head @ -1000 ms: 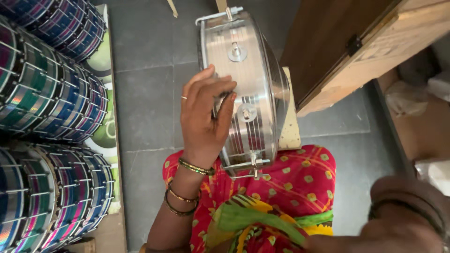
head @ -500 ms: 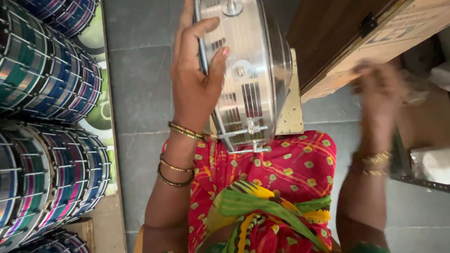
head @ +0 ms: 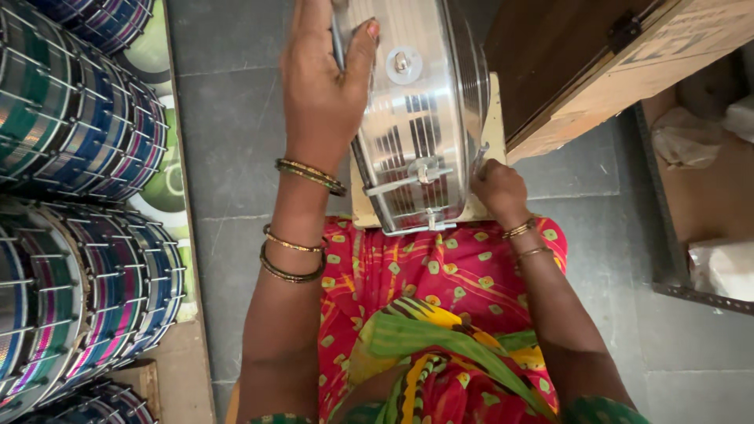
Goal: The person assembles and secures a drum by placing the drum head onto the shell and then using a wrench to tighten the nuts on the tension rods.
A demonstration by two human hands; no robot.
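Observation:
A shiny silver metal drum shell with lugs and tension rods stands on its side on a pale board in front of my lap. My left hand grips the drum's left rim, thumb hooked over the edge. On the drum's lower right rim my right hand is closed around the edge; I cannot tell whether it holds a small part. Bangles circle both wrists. A red patterned cloth covers my lap.
Stacks of finished drums with blue, green and purple bands line the left side. A wooden box with a metal hinge sits at upper right. Cardboard and white bags lie at the right. Grey floor tiles surround me.
My left hand has slid up along the drum's left rim. My right hand came in from the right and closed on the drum's lower right rim.

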